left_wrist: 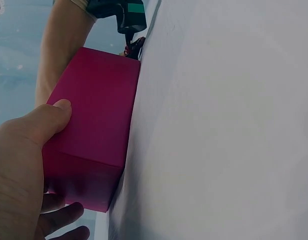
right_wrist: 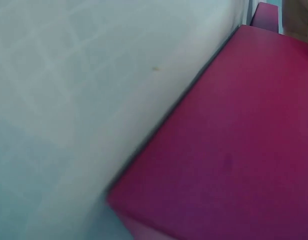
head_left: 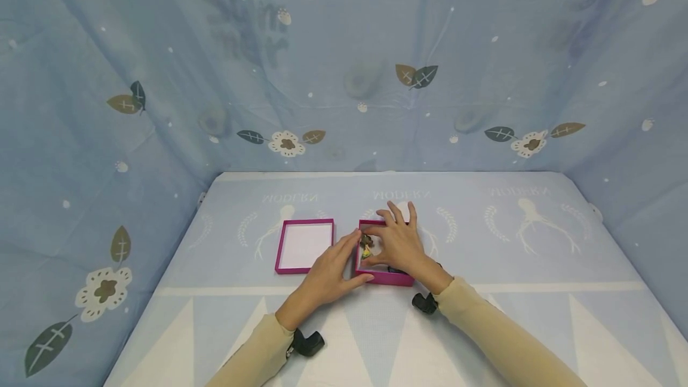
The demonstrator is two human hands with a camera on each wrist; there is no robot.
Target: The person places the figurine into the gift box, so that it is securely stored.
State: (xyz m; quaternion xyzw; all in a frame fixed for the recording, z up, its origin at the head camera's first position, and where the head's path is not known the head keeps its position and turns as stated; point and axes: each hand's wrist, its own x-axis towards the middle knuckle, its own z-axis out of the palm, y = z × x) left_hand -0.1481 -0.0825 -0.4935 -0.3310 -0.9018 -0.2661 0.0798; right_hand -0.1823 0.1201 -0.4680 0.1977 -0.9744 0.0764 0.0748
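The box (head_left: 384, 279) stood open on the table (head_left: 527, 267), its magenta near wall toward the person. The left hand (head_left: 329, 272) held the box's left end, thumb against the near wall and the other fingers around the left side. The right hand (head_left: 399, 245) reached over the box; its thumb and index finger curved about the near and far ends of a figurine (head_left: 367, 249), inside at the left, while the remaining fingers were raised and spread. Whether the pair gripped the figurine could not be told. Left of the box, well apart, lay a shallow lid (head_left: 306, 246), white inside. A leaf-patterned curtain (head_left: 344, 28) rose beyond the table.
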